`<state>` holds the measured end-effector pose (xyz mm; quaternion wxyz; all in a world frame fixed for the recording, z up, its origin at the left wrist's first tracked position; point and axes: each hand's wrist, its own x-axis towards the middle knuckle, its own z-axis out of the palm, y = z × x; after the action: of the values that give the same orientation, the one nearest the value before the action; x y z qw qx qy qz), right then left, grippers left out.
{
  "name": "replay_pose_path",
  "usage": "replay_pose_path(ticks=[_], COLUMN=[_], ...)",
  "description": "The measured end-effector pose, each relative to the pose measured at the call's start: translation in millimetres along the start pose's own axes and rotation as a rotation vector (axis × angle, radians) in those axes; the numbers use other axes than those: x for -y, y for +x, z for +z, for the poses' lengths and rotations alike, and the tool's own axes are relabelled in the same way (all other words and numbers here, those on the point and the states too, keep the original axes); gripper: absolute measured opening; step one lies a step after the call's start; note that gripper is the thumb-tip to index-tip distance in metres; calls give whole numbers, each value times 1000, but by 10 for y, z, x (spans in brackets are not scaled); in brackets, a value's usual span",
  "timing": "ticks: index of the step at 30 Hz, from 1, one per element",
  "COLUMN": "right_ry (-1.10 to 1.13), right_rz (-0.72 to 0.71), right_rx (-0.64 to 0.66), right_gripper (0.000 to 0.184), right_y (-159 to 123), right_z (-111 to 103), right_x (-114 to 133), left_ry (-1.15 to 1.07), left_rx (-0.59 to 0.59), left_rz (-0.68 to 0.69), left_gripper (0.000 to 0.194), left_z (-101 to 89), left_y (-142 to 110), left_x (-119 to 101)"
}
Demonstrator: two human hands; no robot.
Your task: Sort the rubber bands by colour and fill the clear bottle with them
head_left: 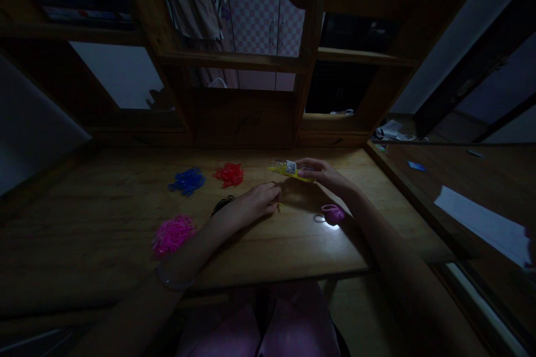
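My right hand [324, 174] is closed on a small clear packet with a white label and yellow contents [288, 168], held just above the wooden desk [272, 245]. My left hand [260, 201] rests on the desk with its fingers curled; whether it holds anything is hidden. Beside it lies a black pile of bands [223, 203]. A red pile [229, 174], a blue pile [187, 181] and a pink pile [172, 234] lie to the left. A small purple object [333, 214] sits under my right wrist.
The room is dim. A wooden hutch with shelves [247, 61] rises behind the desk. A second desk surface [460, 178] on the right carries white paper [486, 223] and small items. My lap in pink cloth [285, 323] shows below the desk edge.
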<state>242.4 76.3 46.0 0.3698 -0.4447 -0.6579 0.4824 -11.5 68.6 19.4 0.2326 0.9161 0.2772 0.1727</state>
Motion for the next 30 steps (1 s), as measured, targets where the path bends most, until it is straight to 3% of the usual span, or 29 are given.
replay_pose_path(ticks=[4,7,9,15,26,30], right_ry=[-20,-28,-23,24,7,-5], right_rz=[8,34,50,68,36,65], right_rx=[-12,-15,-13,-7,40,52], right_gripper=[39,39,40,41,37,37], right_y=[0,4,3,-12,15,1], right_z=[-24,-25,-10,46,60,69], right_x=[-5,-8,-5,16,-32,-19], left_ry=[-65,-282,-455,-696,-562,-578], left_rx=[-164,-355,-422,-534,-552,-617], left_rz=[-198,-398,-442,-366,-243,-193], left_gripper=[12,10,12,22,21,21], left_z=[-116,-252,-328,-349,-312,-286], left_y=[34,55,65,113,114,108], left_x=[127,255,292,171,47,21])
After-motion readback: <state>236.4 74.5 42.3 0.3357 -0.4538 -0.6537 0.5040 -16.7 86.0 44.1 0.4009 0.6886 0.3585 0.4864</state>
